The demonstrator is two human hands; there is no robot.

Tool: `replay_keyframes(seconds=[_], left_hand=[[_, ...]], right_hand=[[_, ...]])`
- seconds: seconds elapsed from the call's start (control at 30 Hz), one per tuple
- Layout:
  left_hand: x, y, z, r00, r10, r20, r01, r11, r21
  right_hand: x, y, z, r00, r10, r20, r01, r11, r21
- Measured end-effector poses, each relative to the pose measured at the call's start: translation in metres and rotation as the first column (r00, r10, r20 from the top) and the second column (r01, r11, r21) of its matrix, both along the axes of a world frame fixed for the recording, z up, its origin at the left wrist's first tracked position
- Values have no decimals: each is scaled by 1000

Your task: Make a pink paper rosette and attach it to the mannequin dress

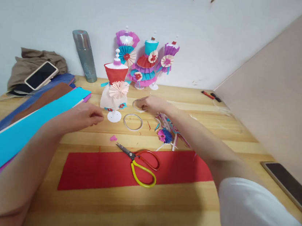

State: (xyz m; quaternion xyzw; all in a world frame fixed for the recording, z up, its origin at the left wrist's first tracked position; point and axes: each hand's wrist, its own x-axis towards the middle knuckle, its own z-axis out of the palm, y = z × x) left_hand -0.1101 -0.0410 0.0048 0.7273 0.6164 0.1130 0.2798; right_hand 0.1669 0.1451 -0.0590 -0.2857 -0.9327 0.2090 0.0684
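Note:
My right hand [153, 104] reaches to the middle of the table, its fingers bent down onto a ring-shaped roll of tape [134, 105] and partly covering it. A second such ring [133, 122] lies flat just in front. My left hand [84, 117] is closed, fingertips pressed together, left of a small dress-form stand [115, 74]. Anything inside it is hidden. The stand wears a red paper top and a pale skirt with a pleated pink rosette [119, 89]. Scissors [131, 156] with one red and one yellow handle lie partly open across a red paper strip [86, 171].
Behind stand several dressed forms [150, 48] and a steel flask [85, 55]. Paper scraps [167, 124] and a purple-blue rosette [165, 136] lie under my right forearm. Coloured sheets [37, 121], brown cloth and a phone [41, 75] fill the left; another phone [288, 184] lies right.

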Motion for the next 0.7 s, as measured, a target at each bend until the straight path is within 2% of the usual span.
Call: replay_keyframes(seconds=[0.13, 0.23, 0.3, 0.43, 0.53, 0.63, 0.7], left_hand=[[-12, -2, 6, 998, 58, -8, -58, 996, 65], [-13, -2, 7, 998, 32, -45, -29, 998, 61], [-7, 0, 3, 998, -7, -55, 8, 1000, 28], [16, 6, -20, 986, -141, -88, 139, 990, -31], [31, 10, -43, 968, -152, -197, 148, 988, -38], [35, 14, -56, 962, -147, -231, 140, 989, -46], [31, 17, -56, 963, -166, -213, 157, 986, -59]], right_hand=[[2, 5, -2, 997, 33, 70, -36, 998, 45], [3, 0, -2, 998, 0, 68, -7, 996, 94], [1, -12, 0, 999, -37, 39, 32, 991, 126], [-5, -54, 5, 994, -52, -92, 65, 988, 143], [-5, -81, 7, 991, -19, -134, 38, 988, 147], [6, -90, 11, 980, -87, -177, 110, 986, 129], [19, -91, 15, 965, -164, -206, 188, 977, 104]])
